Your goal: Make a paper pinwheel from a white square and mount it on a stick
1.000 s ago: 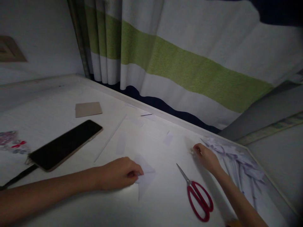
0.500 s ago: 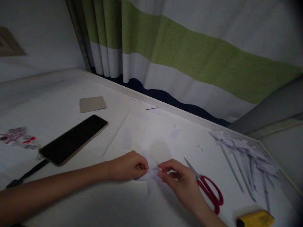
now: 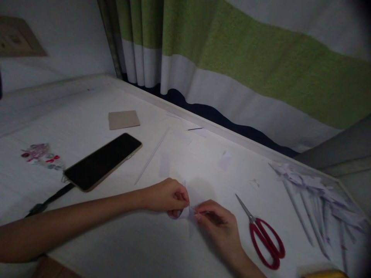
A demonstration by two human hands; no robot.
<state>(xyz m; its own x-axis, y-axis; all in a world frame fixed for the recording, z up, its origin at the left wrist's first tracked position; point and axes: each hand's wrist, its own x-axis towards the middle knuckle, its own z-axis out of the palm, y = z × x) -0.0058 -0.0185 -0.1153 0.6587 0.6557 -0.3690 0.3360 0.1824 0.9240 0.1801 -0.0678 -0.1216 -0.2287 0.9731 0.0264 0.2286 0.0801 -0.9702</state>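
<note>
Close together over the white table, my two hands work at a small folded white paper [image 3: 187, 213] with pointed flaps. My left hand [image 3: 166, 196] is closed, its thumb and fingers pinching the paper's edge, which they partly hide. From the right, my right hand [image 3: 220, 224] pinches a thin pale stick [image 3: 192, 209] between thumb and forefinger. The stick's tip reaches the paper by my left fingertips; whether it pierces the paper I cannot tell. Beside my right hand lie red-handled scissors [image 3: 262, 235], blades pointing away.
A black-screened phone [image 3: 102, 160] with a beaded charm [image 3: 43, 154] lies left, near a beige card [image 3: 123, 119]. A white paper rod [image 3: 152, 156] and paper scraps [image 3: 224, 160] lie ahead. Several paper rods with paper pieces [image 3: 315, 193] are piled right. A yellow object [image 3: 324, 274] shows at the bottom edge.
The camera view has shifted, so the table's things appear farther right. My left fingertips have come over the paper to the stick's tip, while my right hand keeps its pinch.
</note>
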